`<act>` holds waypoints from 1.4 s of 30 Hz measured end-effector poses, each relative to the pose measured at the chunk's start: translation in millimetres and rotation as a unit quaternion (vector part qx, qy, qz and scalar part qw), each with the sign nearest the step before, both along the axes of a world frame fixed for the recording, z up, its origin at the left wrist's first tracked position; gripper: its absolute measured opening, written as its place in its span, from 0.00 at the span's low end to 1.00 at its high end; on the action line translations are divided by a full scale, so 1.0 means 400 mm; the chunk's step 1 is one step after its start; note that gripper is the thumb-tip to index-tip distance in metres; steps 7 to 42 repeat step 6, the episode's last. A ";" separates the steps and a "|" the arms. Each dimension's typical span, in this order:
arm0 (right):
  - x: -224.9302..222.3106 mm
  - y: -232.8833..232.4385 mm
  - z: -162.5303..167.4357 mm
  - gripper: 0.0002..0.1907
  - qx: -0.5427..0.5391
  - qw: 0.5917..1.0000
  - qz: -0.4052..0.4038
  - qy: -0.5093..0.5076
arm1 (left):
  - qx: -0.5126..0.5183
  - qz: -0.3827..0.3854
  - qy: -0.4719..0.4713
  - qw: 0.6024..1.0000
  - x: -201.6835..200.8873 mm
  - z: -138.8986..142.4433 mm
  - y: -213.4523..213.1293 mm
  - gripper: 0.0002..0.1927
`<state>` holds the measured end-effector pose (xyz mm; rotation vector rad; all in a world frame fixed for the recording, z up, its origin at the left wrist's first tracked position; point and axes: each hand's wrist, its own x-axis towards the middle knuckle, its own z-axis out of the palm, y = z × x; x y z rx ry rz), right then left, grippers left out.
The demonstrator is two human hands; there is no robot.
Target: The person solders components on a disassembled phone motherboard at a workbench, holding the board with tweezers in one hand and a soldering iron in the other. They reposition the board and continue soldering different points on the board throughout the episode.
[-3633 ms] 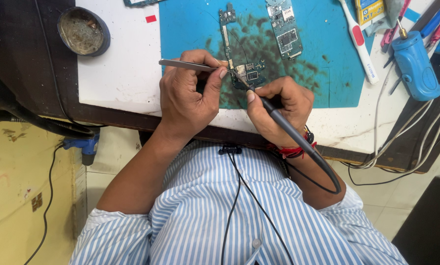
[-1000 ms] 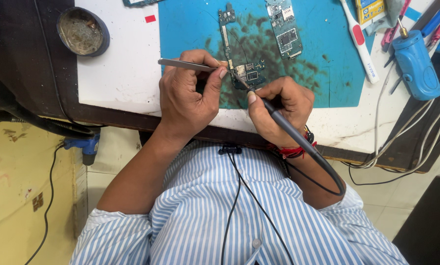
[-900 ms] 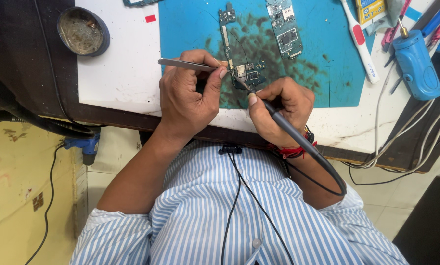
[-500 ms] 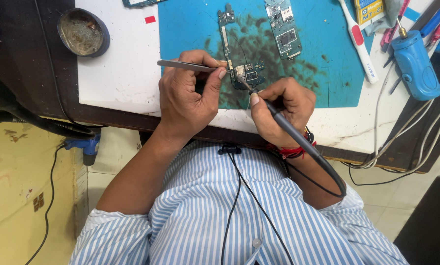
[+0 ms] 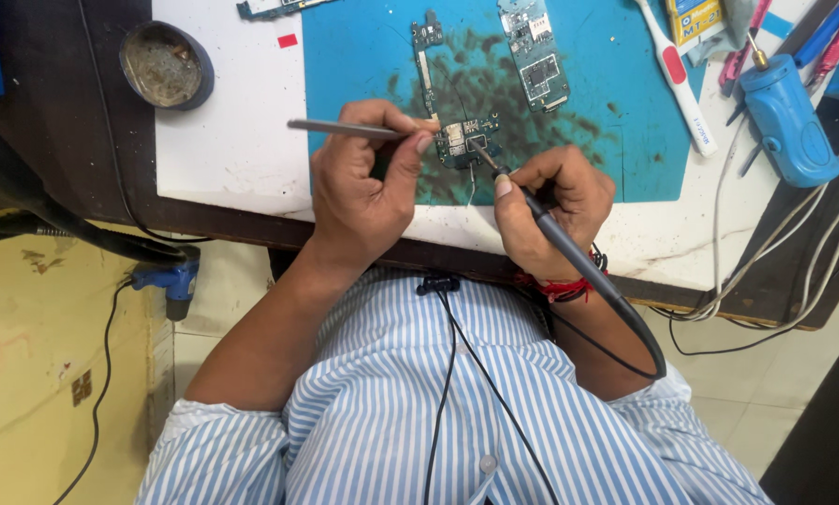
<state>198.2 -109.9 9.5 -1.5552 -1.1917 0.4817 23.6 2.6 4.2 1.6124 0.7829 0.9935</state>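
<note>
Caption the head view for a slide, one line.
Left hand steadies a small circuit board with tweezers while right hand applies a soldering iron on a blue mat.

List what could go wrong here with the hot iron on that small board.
1. The soldering iron tip sits among tightly packed parts on the small circuit board; a slip might bridge or lift neighbours.
2. The left hand pins the board with tweezers close to the tip, so its fingers could get burned.
3. The iron's cord loops past the right hand's wrist; a snag could jerk the tip.
</note>
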 end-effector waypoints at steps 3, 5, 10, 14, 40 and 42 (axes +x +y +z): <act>0.001 -0.003 0.002 0.07 0.001 1.000 0.009 -0.008 | 0.005 0.005 0.005 1.000 0.020 -0.003 -0.009 0.07; 0.004 -0.001 0.003 0.08 0.001 1.000 0.014 -0.014 | 0.029 0.009 0.022 0.999 0.027 -0.001 -0.007 0.07; 0.002 0.000 0.003 0.08 0.000 1.000 0.015 -0.017 | 0.039 0.012 0.036 0.999 0.028 0.002 -0.006 0.07; 0.002 0.000 0.003 0.08 0.000 1.000 0.015 -0.017 | 0.039 0.012 0.036 0.999 0.028 0.002 -0.006 0.07; 0.002 0.000 0.003 0.08 0.000 1.000 0.015 -0.017 | 0.039 0.012 0.036 0.999 0.028 0.002 -0.006 0.07; 0.002 0.000 0.003 0.08 0.000 1.000 0.015 -0.017 | 0.039 0.012 0.036 0.999 0.028 0.002 -0.006 0.07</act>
